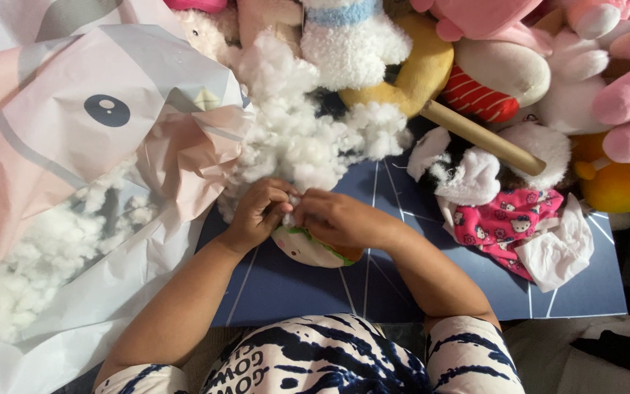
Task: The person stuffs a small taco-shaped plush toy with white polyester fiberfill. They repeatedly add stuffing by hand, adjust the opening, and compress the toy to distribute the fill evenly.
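While both hands meet over the near middle of the blue mat (pixel 271 292), the right hand (pixel 340 219) wraps over a small plush toy (pixel 304 249) and pins it down, and the left hand (pixel 257 211) pinches a wisp of white stuffing (pixel 293 199) at the toy's opening, fingers closed tight on it. Feeding small tufts and pressing each one deep, I judge, fills the toy evenly without lumps. Beyond them a heap of loose stuffing (pixel 293 124) lies toward the mat's far edge, within easy reach; an unstuffed plush skin (pixel 504 219) lies to the right, a wooden stick (pixel 483 137) past it.
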